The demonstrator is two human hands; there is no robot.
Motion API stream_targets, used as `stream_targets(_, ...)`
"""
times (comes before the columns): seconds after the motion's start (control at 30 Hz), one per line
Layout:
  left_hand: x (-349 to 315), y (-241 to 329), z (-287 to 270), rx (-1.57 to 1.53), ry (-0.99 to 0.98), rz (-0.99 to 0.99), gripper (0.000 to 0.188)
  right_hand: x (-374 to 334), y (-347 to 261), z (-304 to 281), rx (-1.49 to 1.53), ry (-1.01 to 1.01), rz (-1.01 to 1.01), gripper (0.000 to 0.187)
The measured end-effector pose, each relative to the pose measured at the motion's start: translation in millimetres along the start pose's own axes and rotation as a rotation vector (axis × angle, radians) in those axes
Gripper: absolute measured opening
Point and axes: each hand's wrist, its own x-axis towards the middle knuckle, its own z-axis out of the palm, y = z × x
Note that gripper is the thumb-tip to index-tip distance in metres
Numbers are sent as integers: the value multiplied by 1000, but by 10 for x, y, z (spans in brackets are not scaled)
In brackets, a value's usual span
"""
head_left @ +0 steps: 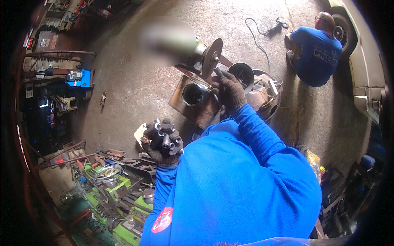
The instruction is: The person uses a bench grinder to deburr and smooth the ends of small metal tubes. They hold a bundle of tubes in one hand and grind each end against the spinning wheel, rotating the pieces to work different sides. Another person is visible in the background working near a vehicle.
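Note:
My left hand (156, 152), in a dark work glove, is closed around a bunch of short metal tubes (166, 142). Their round open ends point several ways, and a pale scrap (140, 133) shows beside the glove. Further forward, my right hand (231, 92), also gloved, pinches a small dark metal piece (218, 73) at the edge of a bench grinder's disc (212, 58). Whether the piece touches the disc I cannot tell. Below the grinder (193, 49) is a rusty metal stand (180, 92) with a round can-like opening (195, 95) close to my right wrist.
Right of the grinder stand a round dark container (241, 74) and a tub (269, 110) of scrap. An angle grinder (275, 26) trails its cord on the floor. Another person (316, 55) crouches by a vehicle wheel (342, 37). A green machine (119, 190) and metal stock lie lower left.

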Motion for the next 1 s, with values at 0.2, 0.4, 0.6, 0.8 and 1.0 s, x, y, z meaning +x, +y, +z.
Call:
stream_targets(0.2,21,-33,54,-11,-15,-6,34,297,64,-290,-317,153,-17,49)
stream_targets(0.4,4,-44,130,-195,-17,-89,45,532,149,-373,-481,261,-62,36)
stream_targets(0.6,17,-41,50,-204,-120,-89,53,606,159,-279,-598,326,-38,29)
stream_targets(0.8,9,-21,-23,-243,-104,-103,53,564,115,-304,-614,322,-6,33)
stream_targets(1.0,48,-72,23,-234,-104,-110,47,517,72,-170,-701,290,-29,37)
